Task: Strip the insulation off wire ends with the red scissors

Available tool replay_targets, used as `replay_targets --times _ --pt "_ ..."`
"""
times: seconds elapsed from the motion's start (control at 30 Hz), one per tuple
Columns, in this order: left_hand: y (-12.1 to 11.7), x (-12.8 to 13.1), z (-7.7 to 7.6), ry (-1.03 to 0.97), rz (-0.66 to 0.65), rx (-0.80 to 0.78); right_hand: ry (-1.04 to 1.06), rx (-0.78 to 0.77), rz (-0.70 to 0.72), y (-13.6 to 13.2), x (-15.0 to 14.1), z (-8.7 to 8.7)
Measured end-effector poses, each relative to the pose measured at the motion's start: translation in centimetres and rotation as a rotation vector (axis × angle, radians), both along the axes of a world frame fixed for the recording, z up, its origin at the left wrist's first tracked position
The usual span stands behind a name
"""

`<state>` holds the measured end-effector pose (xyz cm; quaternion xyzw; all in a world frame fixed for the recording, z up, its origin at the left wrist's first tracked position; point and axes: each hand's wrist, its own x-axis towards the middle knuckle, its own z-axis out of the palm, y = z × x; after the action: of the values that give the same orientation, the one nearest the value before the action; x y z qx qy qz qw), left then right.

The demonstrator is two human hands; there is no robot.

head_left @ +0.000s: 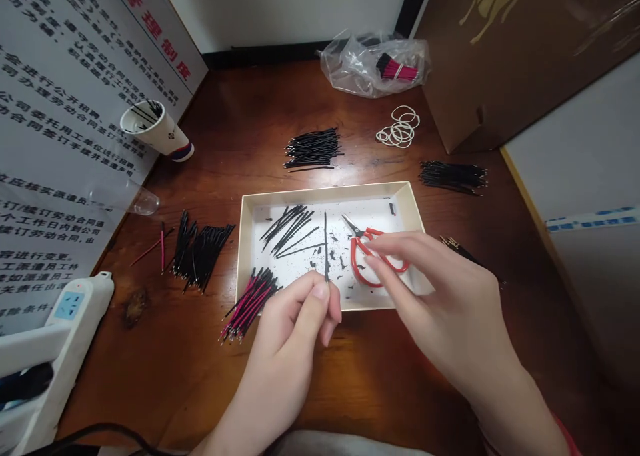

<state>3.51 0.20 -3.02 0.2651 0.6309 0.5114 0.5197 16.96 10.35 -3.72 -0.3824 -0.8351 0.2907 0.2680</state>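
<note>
Between the thumb and fingers of my left hand (300,316) a thin black wire (326,243) is pinched, standing up over the shallow cream box (320,309). My right hand (445,289) hovers at the box's right side, its thumb and forefinger stretched out a little apart. Below those fingertips lie scissors (357,231) with red handles, their blades pointing to the upper left. Whether the fingertips touch the handles I cannot tell. Several black wires (290,229) and small black scraps (345,263) lie in the box.
Bundles of black wires (313,149) (453,176) (200,249) surround the box, with pink-and-black wires (250,303) at its left front corner. Further back are rubber bands (400,129) and a plastic bag (350,69). A paper cup (160,133) and power strip (75,309) stand left.
</note>
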Motion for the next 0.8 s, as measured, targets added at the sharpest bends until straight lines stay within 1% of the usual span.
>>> replay_targets --times 0.07,0.13,0.23,0.4,0.5,0.6,0.8 --pt "-0.3 0.2 0.0 0.059 -0.018 0.001 0.172 -0.127 0.08 -0.4 -0.5 0.5" --pt "-0.6 0.4 -0.1 0.111 -0.045 0.001 0.259 -0.254 0.148 -0.7 -0.7 0.8" --pt "-1.0 0.4 -0.2 0.16 -0.11 0.006 0.271 -0.364 0.195 -0.6 -0.7 1.0" --pt "-1.2 0.1 0.1 0.251 -0.181 0.038 0.248 -0.425 0.295 -0.4 -0.4 1.1" --pt "-1.2 0.0 0.4 0.312 -0.22 0.071 0.253 -0.424 0.355 -0.3 -0.4 1.0" --pt "-1.2 0.0 0.4 0.305 -0.207 0.064 0.267 -0.377 0.424 -0.3 -0.5 0.8" --pt "-0.6 -0.2 0.1 0.268 -0.16 0.065 0.239 -0.097 0.429 -0.4 -0.6 0.1"
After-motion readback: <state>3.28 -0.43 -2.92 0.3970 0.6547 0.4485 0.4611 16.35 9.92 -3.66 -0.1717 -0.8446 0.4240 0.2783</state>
